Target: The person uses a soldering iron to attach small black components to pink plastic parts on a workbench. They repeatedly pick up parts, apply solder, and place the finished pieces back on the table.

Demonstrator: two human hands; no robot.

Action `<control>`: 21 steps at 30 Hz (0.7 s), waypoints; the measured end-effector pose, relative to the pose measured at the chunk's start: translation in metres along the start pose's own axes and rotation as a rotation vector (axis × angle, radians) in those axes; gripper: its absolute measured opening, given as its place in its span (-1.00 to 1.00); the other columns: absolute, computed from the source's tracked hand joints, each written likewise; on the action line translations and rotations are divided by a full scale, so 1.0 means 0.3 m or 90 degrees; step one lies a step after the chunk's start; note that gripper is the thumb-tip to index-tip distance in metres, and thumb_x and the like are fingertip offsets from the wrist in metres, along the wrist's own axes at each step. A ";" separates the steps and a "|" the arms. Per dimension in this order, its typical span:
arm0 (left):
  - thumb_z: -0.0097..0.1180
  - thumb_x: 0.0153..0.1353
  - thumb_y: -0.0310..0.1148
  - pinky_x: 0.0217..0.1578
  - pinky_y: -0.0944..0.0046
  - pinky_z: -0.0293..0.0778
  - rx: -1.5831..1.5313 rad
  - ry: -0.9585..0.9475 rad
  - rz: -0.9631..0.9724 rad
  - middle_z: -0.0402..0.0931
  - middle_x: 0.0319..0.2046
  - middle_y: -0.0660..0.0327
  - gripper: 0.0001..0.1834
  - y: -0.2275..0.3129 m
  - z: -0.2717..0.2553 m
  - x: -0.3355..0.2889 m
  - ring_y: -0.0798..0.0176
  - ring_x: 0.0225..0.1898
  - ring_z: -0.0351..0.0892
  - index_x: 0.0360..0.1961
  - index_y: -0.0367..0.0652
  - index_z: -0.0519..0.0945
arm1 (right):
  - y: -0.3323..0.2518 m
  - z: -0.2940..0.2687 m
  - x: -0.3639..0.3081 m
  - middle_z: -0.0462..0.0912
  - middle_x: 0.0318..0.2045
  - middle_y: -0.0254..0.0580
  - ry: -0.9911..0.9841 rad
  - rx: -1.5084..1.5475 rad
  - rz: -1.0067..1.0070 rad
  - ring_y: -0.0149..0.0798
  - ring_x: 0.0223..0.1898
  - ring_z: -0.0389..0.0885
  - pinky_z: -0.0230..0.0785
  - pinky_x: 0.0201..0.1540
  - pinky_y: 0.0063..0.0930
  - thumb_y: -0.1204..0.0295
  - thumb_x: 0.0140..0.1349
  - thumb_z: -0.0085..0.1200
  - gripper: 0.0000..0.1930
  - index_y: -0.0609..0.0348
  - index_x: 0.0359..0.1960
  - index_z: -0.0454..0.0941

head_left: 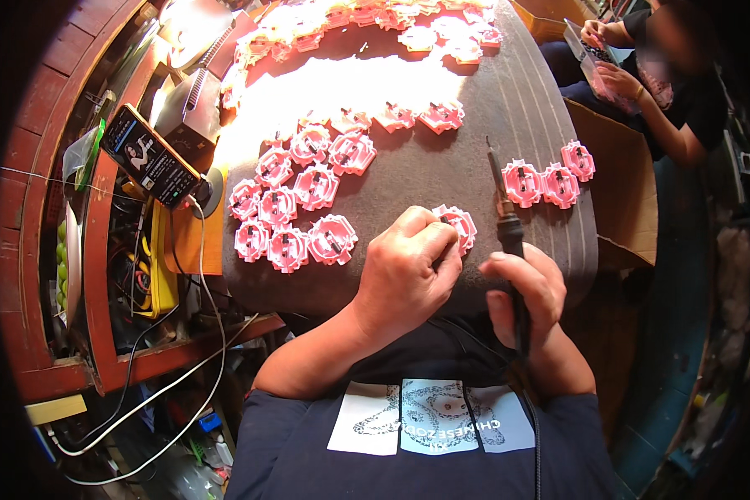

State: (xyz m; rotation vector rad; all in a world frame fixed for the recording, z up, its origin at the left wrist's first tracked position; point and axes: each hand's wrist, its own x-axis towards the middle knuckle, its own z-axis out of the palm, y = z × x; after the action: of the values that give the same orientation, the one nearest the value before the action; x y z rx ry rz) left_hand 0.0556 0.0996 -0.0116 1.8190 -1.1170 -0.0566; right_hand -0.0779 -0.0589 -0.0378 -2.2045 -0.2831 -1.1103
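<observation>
My left hand [410, 265] is closed in a pinch at the left edge of a pink plastic part [465, 232] on the grey work surface [425, 183]. Its fingertips cover some of that part, so any smaller piece between them is hidden. In my right hand [535, 292] is a soldering iron [510, 231], gripped by its black handle. The iron's metal tip points away from me, above the surface and left of three similar pink parts [522, 184]. A cable runs down from the handle over my shirt.
Pink parts with black pieces [331, 239] stand grouped at left, with more in bright glare at the far end. A phone [150, 157] on a stand is at left, near white cables. At upper right another person [667, 108] handles a container beside a cardboard box [612, 175].
</observation>
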 end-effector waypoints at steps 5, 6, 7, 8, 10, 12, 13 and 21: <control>0.33 0.20 -0.53 -0.22 0.01 0.62 0.003 -0.007 0.008 0.58 -0.31 0.04 -0.92 0.016 0.002 0.008 -0.09 -0.27 0.66 -0.31 -0.22 0.66 | 0.009 -0.025 -0.037 0.64 -0.30 0.00 0.053 0.077 0.056 -0.09 -0.43 0.61 0.47 -0.39 -0.24 -0.07 0.47 0.21 -0.29 0.42 0.26 0.47; 0.33 0.20 -0.53 -0.22 0.01 0.62 0.008 -0.010 0.007 0.58 -0.31 0.03 -0.92 0.016 0.001 0.007 -0.09 -0.27 0.67 -0.31 -0.22 0.65 | 0.016 -0.042 -0.039 0.64 -0.30 0.01 0.037 0.072 0.048 -0.09 -0.43 0.61 0.46 -0.40 -0.24 -0.09 0.46 0.21 -0.28 0.42 0.26 0.47; 0.32 0.20 -0.53 -0.22 0.01 0.62 0.010 -0.012 0.007 0.58 -0.30 0.03 -0.92 0.016 0.000 0.008 -0.10 -0.27 0.67 -0.31 -0.22 0.65 | -0.002 -0.060 -0.042 0.63 -0.31 0.02 0.024 0.065 0.075 -0.10 -0.44 0.60 0.45 -0.41 -0.23 -0.10 0.47 0.20 -0.30 0.41 0.21 0.50; 0.32 0.21 -0.53 -0.22 0.00 0.62 0.013 -0.015 0.007 0.58 -0.30 0.03 -0.93 0.018 0.000 0.010 -0.10 -0.27 0.67 -0.31 -0.22 0.65 | -0.013 -0.074 -0.046 0.62 -0.37 -0.02 0.027 0.053 0.079 -0.10 -0.48 0.57 0.42 -0.44 -0.22 0.00 0.46 0.23 -0.43 0.37 0.10 0.59; 0.31 0.22 -0.53 -0.22 0.00 0.62 0.021 -0.022 0.008 0.58 -0.29 0.02 -0.93 0.019 -0.002 0.014 -0.11 -0.26 0.67 -0.30 -0.22 0.65 | -0.012 -0.091 -0.031 0.59 -0.45 -0.11 0.025 0.028 0.005 -0.12 -0.53 0.54 0.40 -0.46 -0.23 0.14 0.42 0.25 -0.59 0.32 -0.03 0.65; 0.31 0.23 -0.53 -0.21 -0.01 0.62 0.031 -0.032 0.009 0.58 -0.28 0.01 -0.93 0.019 -0.005 0.016 -0.12 -0.26 0.67 -0.30 -0.23 0.64 | -0.024 -0.090 -0.018 0.55 -0.52 -0.20 0.026 0.066 -0.004 -0.17 -0.58 0.49 0.33 -0.50 -0.26 0.31 0.33 0.24 -0.73 0.26 -0.09 0.68; 0.31 0.23 -0.53 -0.21 -0.01 0.63 0.033 -0.035 0.004 0.58 -0.28 0.01 -0.94 0.022 -0.004 0.017 -0.12 -0.26 0.67 -0.30 -0.23 0.64 | -0.028 -0.096 -0.015 0.55 -0.52 -0.21 0.014 0.071 -0.006 -0.18 -0.59 0.49 0.32 -0.51 -0.27 0.32 0.32 0.24 -0.74 0.25 -0.09 0.68; 0.33 0.23 -0.58 -0.38 0.18 0.57 0.053 -0.026 0.016 0.62 -0.32 0.10 -0.94 0.016 -0.001 0.018 0.11 -0.40 0.68 -0.27 -0.24 0.71 | -0.038 -0.097 -0.023 0.50 -0.58 -0.27 -0.005 0.074 0.002 -0.23 -0.65 0.42 0.19 -0.55 -0.29 0.40 0.22 0.22 -0.82 0.19 -0.18 0.69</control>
State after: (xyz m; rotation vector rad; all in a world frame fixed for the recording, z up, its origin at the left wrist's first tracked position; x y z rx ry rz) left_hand 0.0557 0.0953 -0.0056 1.8849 -1.1859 -0.0334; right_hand -0.1059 -0.0678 -0.0253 -2.1062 -0.3391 -1.0565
